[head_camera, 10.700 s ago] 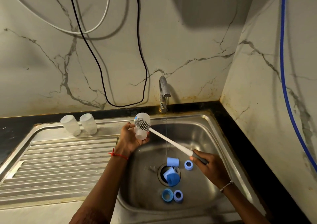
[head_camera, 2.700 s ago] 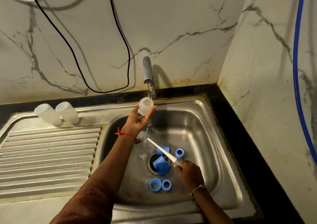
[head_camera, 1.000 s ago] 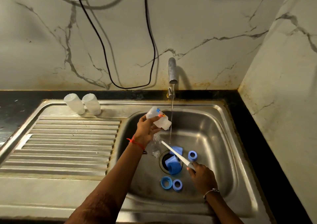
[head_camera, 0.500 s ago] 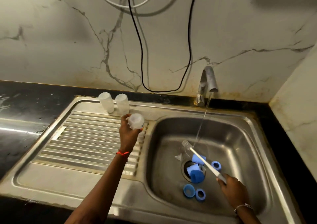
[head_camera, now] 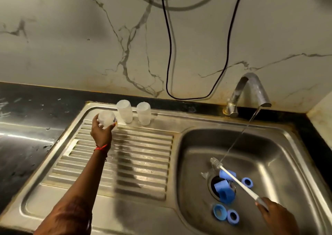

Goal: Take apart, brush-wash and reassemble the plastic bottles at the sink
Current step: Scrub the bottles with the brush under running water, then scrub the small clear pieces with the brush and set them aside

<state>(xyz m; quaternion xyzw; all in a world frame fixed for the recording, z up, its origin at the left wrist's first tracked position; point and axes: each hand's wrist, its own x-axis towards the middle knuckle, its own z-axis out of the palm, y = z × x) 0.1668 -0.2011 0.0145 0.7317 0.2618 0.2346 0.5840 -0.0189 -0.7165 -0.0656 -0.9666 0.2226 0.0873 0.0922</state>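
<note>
My left hand point(head_camera: 102, 132) grips a translucent plastic bottle point(head_camera: 106, 118) over the back left of the ribbed drainboard point(head_camera: 136, 155), just left of two more bottles point(head_camera: 124, 111) point(head_camera: 143, 113) standing upside down. My right hand point(head_camera: 274, 215) holds the white-handled bottle brush point(head_camera: 237, 180) low in the sink basin point(head_camera: 265, 155), its bristle end near the thin water stream. Several blue caps and rings lie around the drain: a large cap point(head_camera: 224, 191), a lid point(head_camera: 219, 211), and rings point(head_camera: 233, 216) point(head_camera: 247, 182).
The tap point(head_camera: 251, 90) runs a thin stream into the basin. A black cable point(head_camera: 168, 51) and a white one hang on the marble wall behind. Dark wet countertop point(head_camera: 27, 130) lies left of the sink; a wall corner closes the right side.
My left hand carried the rinsed bottle from under the tap leftward across the drainboard to beside the two standing bottles. My right hand stayed low in the basin with the brush.
</note>
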